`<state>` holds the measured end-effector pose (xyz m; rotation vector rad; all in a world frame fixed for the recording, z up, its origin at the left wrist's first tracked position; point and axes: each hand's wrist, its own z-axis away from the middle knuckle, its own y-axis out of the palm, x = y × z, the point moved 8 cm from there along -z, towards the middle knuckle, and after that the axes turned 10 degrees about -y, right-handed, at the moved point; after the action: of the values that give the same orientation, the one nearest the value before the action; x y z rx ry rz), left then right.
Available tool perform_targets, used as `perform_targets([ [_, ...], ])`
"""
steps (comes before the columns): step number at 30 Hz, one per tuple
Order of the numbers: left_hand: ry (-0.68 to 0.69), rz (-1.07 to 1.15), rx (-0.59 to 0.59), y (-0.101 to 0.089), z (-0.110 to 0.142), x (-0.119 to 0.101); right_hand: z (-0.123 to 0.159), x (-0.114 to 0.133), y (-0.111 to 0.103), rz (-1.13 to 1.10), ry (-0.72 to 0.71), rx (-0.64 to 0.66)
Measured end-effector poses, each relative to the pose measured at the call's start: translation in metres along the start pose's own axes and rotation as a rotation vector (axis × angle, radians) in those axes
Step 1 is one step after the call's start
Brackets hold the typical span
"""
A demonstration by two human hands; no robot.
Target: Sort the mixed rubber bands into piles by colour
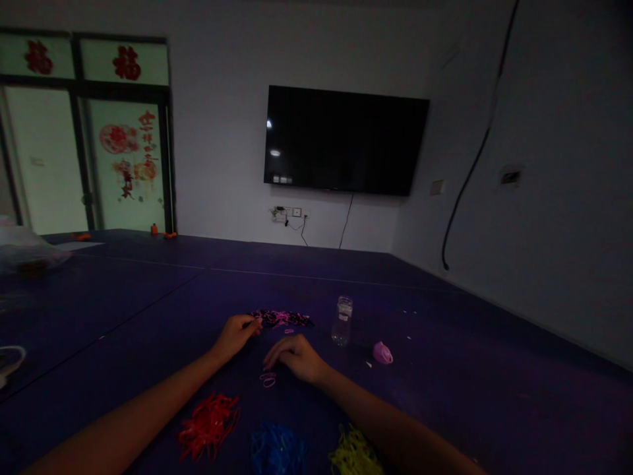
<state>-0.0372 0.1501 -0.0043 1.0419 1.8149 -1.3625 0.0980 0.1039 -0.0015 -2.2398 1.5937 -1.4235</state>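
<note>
A pile of mixed pink and black rubber bands (283, 318) lies on the purple surface in front of me. At its left end is my left hand (238, 335), thumb and fingertips pressed together; whatever they pinch is too small to make out. My right hand (299, 357) is lower and to the right, its fingers stretched out and bent down toward the surface. Just below those fingertips are a few loose pink rubber bands (268, 380). Another pink band (289, 331) rests between the pile and my right hand.
Nearer to me are heaps of red bands (208, 425), blue bands (278, 450) and yellow bands (355, 454). A clear bottle (341, 321) stands uncapped on the right, by a pink cap (382, 353). A plastic bag (30, 247) sits far left.
</note>
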Motion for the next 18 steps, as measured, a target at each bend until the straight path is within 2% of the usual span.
perform_targets([
  [3,-0.006,-0.026,0.003,0.001,-0.001,0.0,0.001,0.0,-0.004,0.038,0.003,-0.027],
  [6,-0.002,-0.058,-0.001,0.001,0.0,-0.002,0.005,-0.006,-0.03,0.297,0.052,-0.163],
  [9,0.0,-0.064,-0.009,0.0,0.001,-0.002,0.01,-0.016,-0.049,0.541,0.181,-0.203],
  [13,0.0,-0.055,-0.007,0.001,0.0,-0.001,0.011,-0.018,-0.05,0.667,0.242,-0.131],
  [18,-0.004,-0.05,-0.001,0.001,-0.001,0.0,0.006,-0.003,-0.023,0.6,0.047,0.077],
])
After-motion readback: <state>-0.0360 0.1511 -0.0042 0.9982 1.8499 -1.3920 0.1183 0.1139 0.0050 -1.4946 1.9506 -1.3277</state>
